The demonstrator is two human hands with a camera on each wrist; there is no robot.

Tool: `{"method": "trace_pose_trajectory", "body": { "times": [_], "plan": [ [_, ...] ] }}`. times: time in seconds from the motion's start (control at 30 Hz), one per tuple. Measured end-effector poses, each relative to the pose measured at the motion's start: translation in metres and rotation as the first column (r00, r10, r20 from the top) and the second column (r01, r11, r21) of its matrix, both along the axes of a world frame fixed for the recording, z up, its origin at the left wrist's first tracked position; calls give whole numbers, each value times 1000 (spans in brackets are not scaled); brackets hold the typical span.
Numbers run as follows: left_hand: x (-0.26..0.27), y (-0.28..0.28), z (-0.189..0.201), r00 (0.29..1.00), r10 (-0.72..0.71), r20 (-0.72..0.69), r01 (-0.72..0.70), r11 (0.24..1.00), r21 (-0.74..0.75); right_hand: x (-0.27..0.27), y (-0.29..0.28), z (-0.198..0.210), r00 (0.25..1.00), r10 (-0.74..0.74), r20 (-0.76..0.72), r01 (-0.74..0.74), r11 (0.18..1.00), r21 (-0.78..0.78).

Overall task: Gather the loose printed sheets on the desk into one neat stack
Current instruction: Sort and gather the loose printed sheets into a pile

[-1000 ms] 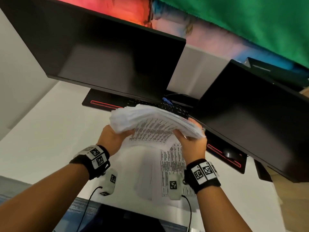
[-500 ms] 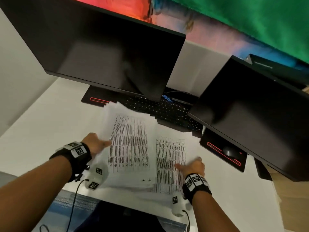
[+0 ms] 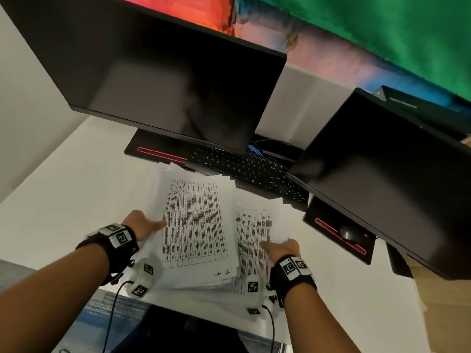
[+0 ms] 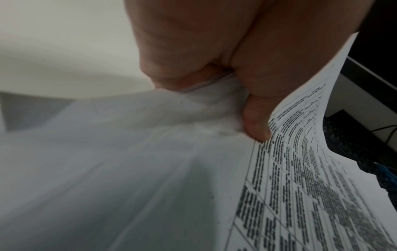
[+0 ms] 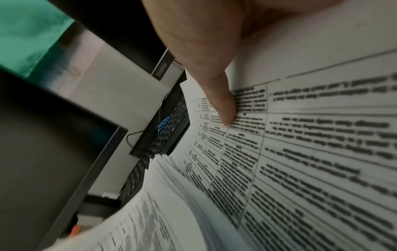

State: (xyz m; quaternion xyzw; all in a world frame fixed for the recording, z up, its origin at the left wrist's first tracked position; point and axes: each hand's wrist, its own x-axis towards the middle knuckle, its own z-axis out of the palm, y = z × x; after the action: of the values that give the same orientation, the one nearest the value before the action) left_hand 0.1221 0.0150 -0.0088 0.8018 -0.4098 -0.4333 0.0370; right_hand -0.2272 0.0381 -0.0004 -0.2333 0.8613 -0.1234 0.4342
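A thick, fanned pile of printed sheets (image 3: 195,225) lies on the white desk (image 3: 63,200), overlapping a second printed pile (image 3: 253,225) to its right. My left hand (image 3: 145,224) grips the big pile's left edge. The left wrist view shows its thumb (image 4: 255,122) on top of the sheets (image 4: 300,186) and the fingers beneath. At the right pile's near right edge, my right hand (image 3: 279,248) has its thumb (image 5: 223,108) pressed onto the top sheet (image 5: 300,161). Its fingers are hidden under the paper.
A black keyboard (image 3: 244,166) lies just behind the sheets. Two dark monitors (image 3: 165,80) (image 3: 382,179) hang over the back of the desk. A mouse (image 3: 348,233) sits on a red-trimmed mat under the right monitor. Bare desk extends to the left.
One second ago both hands held the bundle raised above the desk. It now lies down, spread into two overlapping piles, with each hand at an outer edge.
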Motion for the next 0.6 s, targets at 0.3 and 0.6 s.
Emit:
{"method": "trace_pose_trajectory", "body": {
  "times": [0.3,0.6],
  "plan": [
    [3,-1,8,999,-31,43,30,999,19,13,1,4,993,56,108,-54,998,-28],
    [16,-6,12,993,-81,81,76,995,61,8,-10,87,938,133,-320,-258,885,-387]
  ]
}}
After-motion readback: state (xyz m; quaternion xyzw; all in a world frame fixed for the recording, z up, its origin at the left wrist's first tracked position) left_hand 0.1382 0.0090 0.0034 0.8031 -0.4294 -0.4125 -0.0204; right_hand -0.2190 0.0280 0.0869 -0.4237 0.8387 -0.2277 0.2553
